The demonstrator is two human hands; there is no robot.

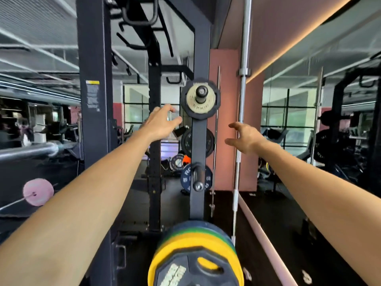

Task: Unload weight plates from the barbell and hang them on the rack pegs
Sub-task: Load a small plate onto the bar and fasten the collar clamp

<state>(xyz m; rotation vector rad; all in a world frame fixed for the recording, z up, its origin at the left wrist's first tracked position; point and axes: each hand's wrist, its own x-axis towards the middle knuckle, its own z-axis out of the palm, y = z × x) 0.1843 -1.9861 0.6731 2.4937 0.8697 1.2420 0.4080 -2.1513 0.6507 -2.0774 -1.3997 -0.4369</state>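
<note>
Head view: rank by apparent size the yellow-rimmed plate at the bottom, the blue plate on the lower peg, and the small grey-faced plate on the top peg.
1. Yellow-rimmed plate, largest, though it is nearest the camera, so its true size is unsure.
2. Small grey-faced plate.
3. Blue plate, about the same; the upright partly hides it, so this order is unsure.

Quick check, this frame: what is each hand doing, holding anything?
Left hand: open, fingers spread, holding nothing, near the small plate on the top peg.
Right hand: open, holding nothing.

Both my arms reach straight out, my left hand [162, 120] at eleven o'clock, my right hand [244, 137] at one, fingers spread, holding nothing.
</note>
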